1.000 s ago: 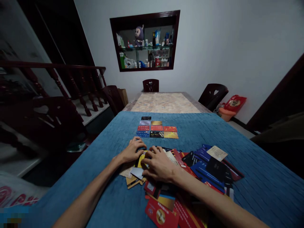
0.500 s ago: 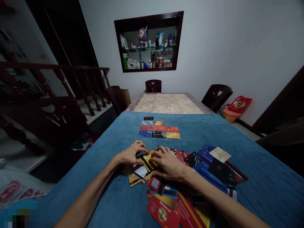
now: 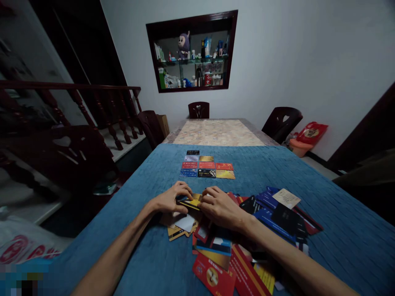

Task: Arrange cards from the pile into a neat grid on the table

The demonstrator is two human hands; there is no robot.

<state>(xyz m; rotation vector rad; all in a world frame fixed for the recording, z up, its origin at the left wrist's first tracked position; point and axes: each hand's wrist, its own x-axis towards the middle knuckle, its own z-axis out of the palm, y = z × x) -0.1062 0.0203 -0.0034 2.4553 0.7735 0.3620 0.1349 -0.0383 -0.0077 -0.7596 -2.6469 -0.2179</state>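
Nearest you, a red card lies at the close edge of the pile, which spreads over the blue cloth to your right. Next comes a white card, near your left thumb. Your left hand is half curled, pinching the yellow card between thumb and fingers; your right hand has its fingers bent at that card's other end, though I can't tell whether they grip it. Farther off, nine cards lie in four rows, then bare tabletop, a chair and a shelved niche
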